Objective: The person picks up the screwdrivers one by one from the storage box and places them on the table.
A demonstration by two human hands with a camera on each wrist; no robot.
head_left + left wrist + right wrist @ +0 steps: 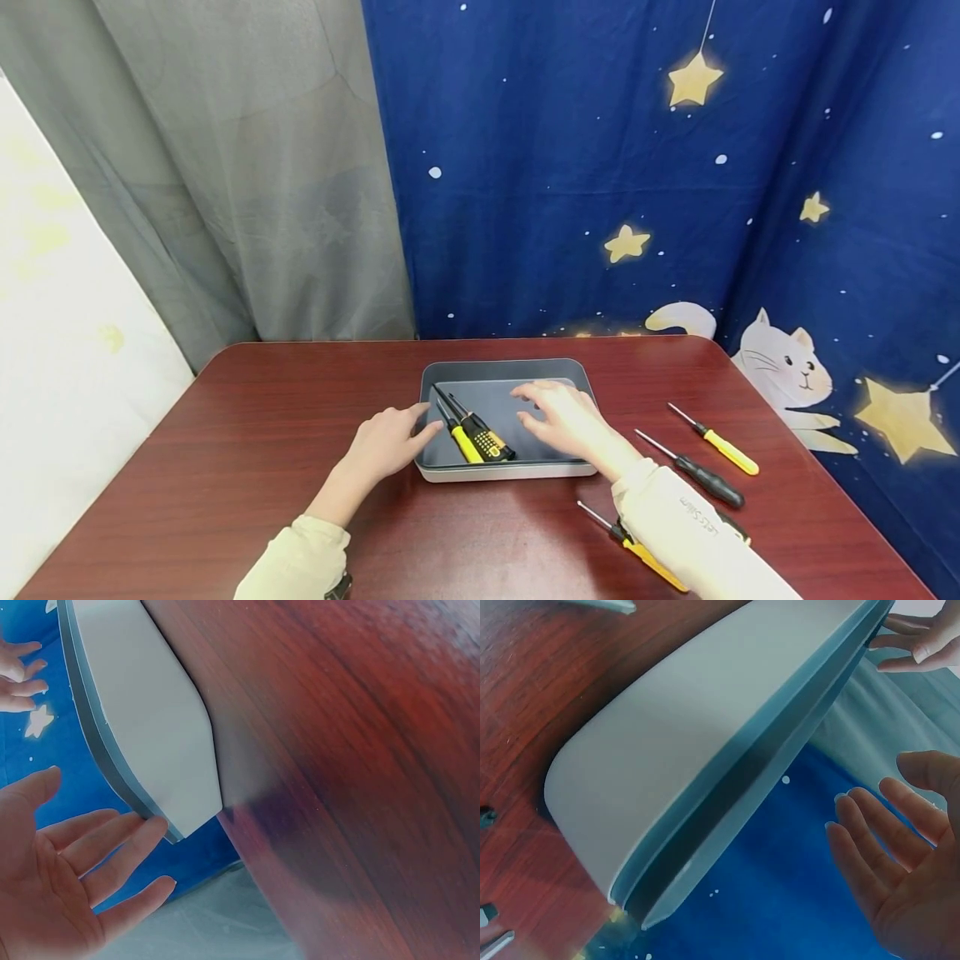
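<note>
A grey rectangular tray [517, 477] with a pale outer wall stands mid-table. Inside, on its left side, lie a yellow-handled screwdriver [467, 444] and a black-and-yellow-handled screwdriver [487, 442], their shafts pointing to the far left corner. My left hand [390, 440] is at the tray's left edge, fingers spread and relaxed, holding nothing; in the left wrist view its fingertips are right at the rim. Over the tray's right half hovers my right hand [561, 417], palm down with loosely bent fingers and nothing in them. The right wrist view has that hand [907, 862] above the rim.
Right of the tray lie a yellow-handled screwdriver [731, 452], a black-handled screwdriver [708, 481] and a yellow-and-black screwdriver [652, 565] partly under the right sleeve [693, 525]. Another dark handle [733, 527] shows past the sleeve. Curtains [555, 167] hang behind the brown table [300, 400].
</note>
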